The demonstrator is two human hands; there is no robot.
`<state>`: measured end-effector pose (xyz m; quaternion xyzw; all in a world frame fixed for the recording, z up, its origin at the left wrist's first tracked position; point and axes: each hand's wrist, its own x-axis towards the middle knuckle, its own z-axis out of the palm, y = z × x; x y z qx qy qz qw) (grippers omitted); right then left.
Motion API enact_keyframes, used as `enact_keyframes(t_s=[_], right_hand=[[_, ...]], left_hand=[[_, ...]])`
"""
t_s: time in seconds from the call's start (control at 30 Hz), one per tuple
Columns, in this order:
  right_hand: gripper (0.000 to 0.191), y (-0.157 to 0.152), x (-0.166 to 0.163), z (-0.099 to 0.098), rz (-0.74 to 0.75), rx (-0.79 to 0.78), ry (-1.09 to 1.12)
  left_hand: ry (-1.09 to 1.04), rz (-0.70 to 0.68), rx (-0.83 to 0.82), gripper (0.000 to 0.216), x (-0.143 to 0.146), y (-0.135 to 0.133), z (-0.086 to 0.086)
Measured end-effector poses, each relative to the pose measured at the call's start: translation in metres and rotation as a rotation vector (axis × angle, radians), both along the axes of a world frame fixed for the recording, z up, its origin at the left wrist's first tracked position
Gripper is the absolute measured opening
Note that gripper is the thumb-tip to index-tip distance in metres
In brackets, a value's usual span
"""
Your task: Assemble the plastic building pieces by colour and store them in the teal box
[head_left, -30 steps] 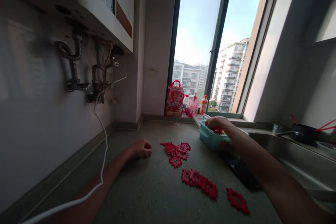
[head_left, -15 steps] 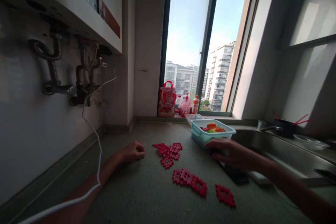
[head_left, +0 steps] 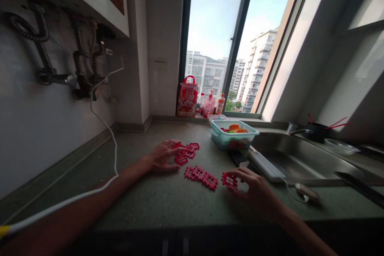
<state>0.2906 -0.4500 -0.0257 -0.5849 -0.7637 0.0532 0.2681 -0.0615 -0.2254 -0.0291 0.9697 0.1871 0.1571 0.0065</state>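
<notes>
My right hand [head_left: 253, 188] has its thumb and fingers on the edges of a red toothed window-shaped building tile [head_left: 229, 180]. Whether that tile rests on the counter or is slightly raised, I cannot tell. My left hand [head_left: 165, 157] is spread low over the counter, its fingertips at a loose pile of similar red building tiles [head_left: 189, 152] and partly covering it. Between the hands, a short overlapping row of red tiles [head_left: 200, 176] lies flat, its right end close to the tile at my right hand.
A light blue tub [head_left: 234, 142] with orange, green and red pieces stands by the sink [head_left: 288, 152]. A white power strip [head_left: 267, 164] lies along the sink's edge. A white cable [head_left: 115, 148] hangs over my left forearm. Bottles [head_left: 209, 106] and a red bag [head_left: 187, 100] stand at the window.
My left hand has moved right to the pile and its curled fingers have spread. My right hand has come from beside the tub to the lone red tile. The view has shifted.
</notes>
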Motion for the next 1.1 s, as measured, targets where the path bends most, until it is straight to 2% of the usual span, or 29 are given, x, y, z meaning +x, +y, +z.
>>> enact_keyframes(t_s=[0.13,0.23,0.43,0.5,0.6,0.8,0.9,1.03,1.1], right_hand=[[0.034,0.022,-0.034,0.002,0.078,0.034,-0.066],[0.038,0.038,-0.056,-0.001,0.112,0.023,-0.15],[0.077,0.061,-0.075,-0.006,0.113,-0.024,-0.278],[0.073,0.072,-0.078,-0.007,0.139,-0.034,-0.309],[0.056,0.095,-0.087,-0.008,0.246,-0.014,-0.324],[0.056,0.141,-0.11,-0.009,0.419,0.041,-0.335],[0.048,0.149,-0.117,-0.011,0.417,0.045,-0.331],[0.057,0.146,-0.126,-0.013,0.334,0.039,-0.292],[0.052,0.143,-0.132,-0.014,0.285,0.037,-0.259]], left_hand=[[0.114,-0.078,-0.002,0.086,0.013,0.011,0.004],[0.135,-0.093,-0.036,0.082,0.024,0.02,0.003],[0.14,-0.092,-0.101,0.06,0.033,0.027,-0.006],[0.119,-0.08,-0.096,0.058,0.025,0.025,-0.007],[0.092,-0.045,-0.086,0.056,0.003,0.023,-0.008],[0.027,0.138,-0.165,0.05,-0.034,0.025,-0.013],[0.027,0.143,-0.181,0.049,-0.037,0.026,-0.016],[0.019,0.187,-0.156,0.05,-0.035,0.027,-0.018],[-0.012,0.246,-0.115,0.051,-0.033,0.027,-0.017]])
